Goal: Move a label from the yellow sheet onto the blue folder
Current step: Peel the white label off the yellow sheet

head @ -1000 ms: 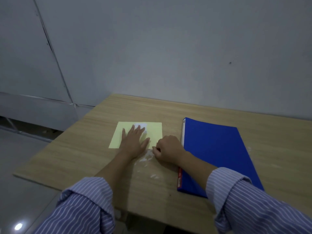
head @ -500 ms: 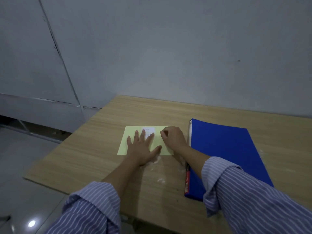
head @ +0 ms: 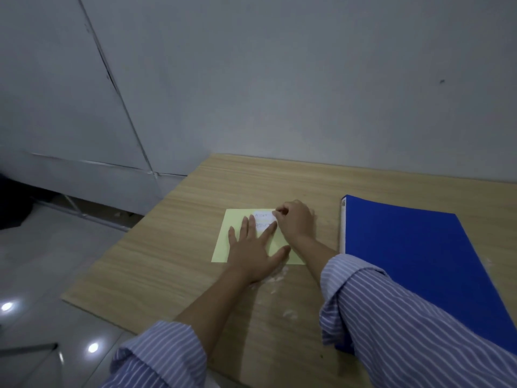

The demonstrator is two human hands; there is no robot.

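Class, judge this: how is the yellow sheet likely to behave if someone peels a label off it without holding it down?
The yellow sheet looks thin and flat, so it is probably light and floppy. It would likely lift or slide on the smooth table, which may be why the left hand lies flat on it.

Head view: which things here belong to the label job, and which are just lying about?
Job:
- yellow sheet, under the flat left hand
- white labels, right hand picking at them
- blue folder

Lying about:
- table
- white specks on it
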